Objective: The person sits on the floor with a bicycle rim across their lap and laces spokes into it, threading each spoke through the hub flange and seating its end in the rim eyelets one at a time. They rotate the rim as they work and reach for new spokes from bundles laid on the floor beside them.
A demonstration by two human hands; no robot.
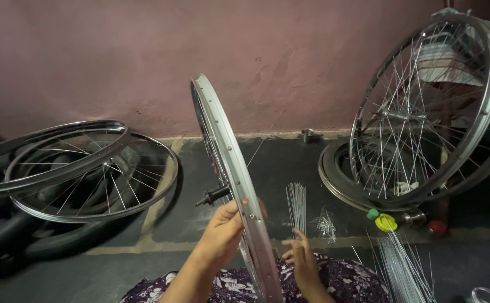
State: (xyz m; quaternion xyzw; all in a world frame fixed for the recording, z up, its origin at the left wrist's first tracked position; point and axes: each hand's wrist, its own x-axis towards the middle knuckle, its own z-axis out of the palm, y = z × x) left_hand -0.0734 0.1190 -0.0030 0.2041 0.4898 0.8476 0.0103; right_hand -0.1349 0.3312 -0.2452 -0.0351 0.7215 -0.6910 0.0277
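The left hand [225,227] is curled around the silver wheel rim [231,168], which stands upright and edge-on between both hands, its long axis running from the lap up toward the pink wall [144,50], while the right hand [301,258], fingers loosely spread, grips nothing just beside the rim.

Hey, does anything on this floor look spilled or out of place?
Mostly orderly. The one loose bit is a small scatter of tiny metal pieces on the floor beside the spoke bundle, right of the rim the left hand grips.
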